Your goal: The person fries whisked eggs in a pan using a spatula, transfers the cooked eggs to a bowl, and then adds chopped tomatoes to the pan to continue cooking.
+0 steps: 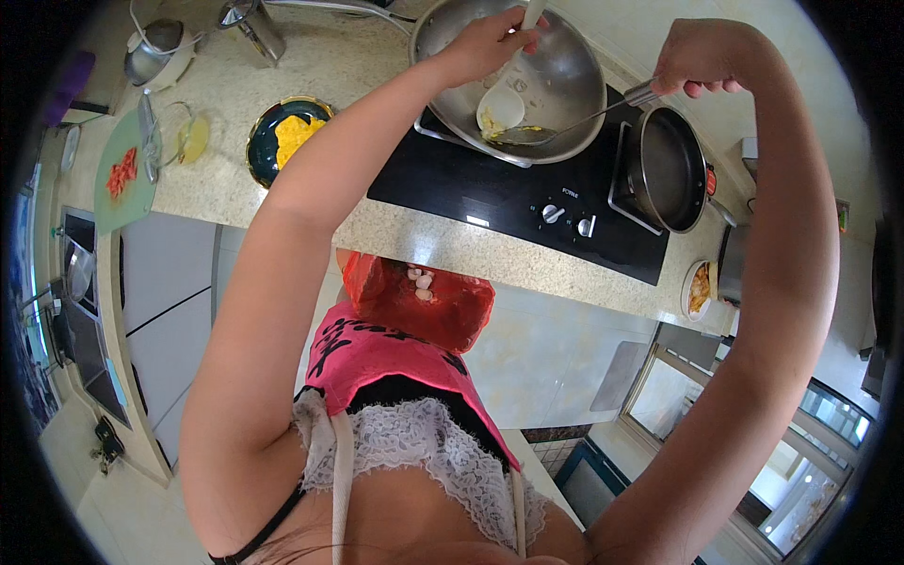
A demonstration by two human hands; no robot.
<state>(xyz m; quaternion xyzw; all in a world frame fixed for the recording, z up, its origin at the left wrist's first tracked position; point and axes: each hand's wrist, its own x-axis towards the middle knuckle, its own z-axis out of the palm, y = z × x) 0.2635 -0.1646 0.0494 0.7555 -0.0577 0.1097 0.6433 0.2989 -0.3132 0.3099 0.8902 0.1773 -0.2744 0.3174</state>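
My left hand (484, 46) grips the handle of a white ladle (503, 104) over a stainless steel wok (572, 70) on the hob. The ladle's bowl lies near the wok's front wall. My right hand (699, 60), wrist bent, holds the handle of a metal wok spatula (639, 94). Its blade rests low in the wok, close beside the ladle's bowl. Yellow bits of what looks like cooked egg (493, 127) lie between ladle and blade. More yellow egg (293, 140) sits on a dark green, gold-rimmed plate (260, 159) on the counter, partly behind my left forearm.
A black frying pan (667, 169) stands on the hob's right burner. Left on the counter are a green cutting board (113, 205) with chopped red pieces (121, 173), a knife (147, 134) and a glass bowl (191, 138). A red bag (424, 311) hangs below the counter edge.
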